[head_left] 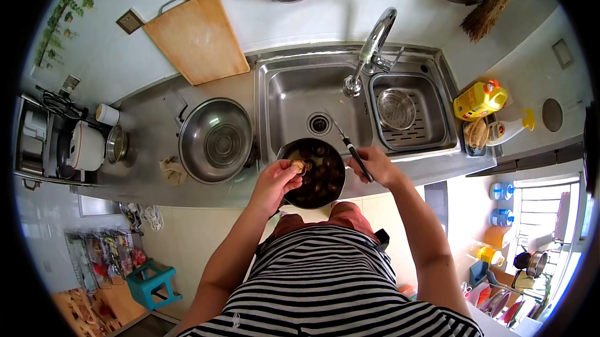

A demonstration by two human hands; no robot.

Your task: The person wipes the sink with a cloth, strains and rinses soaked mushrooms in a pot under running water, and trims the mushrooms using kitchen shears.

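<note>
My left hand [275, 184] pinches a small brown piece of food [302, 166] over the left side of a dark pot [315, 194]. Several brown lumps sit in dark liquid inside the pot, at the front edge of the sink. My right hand [377, 166] grips a black-handled knife [357, 157] just right of the pot. Its thin blade points up and left over the sink basin [294, 96]; the blade is partly blurred.
A large metal bowl [219, 140] stands on the counter left of the sink. A faucet [375, 40] arches over the basins. The right basin holds a round strainer [396, 109]. A cutting board [197, 37] leans on the wall. Bottles [480, 100] stand at the right.
</note>
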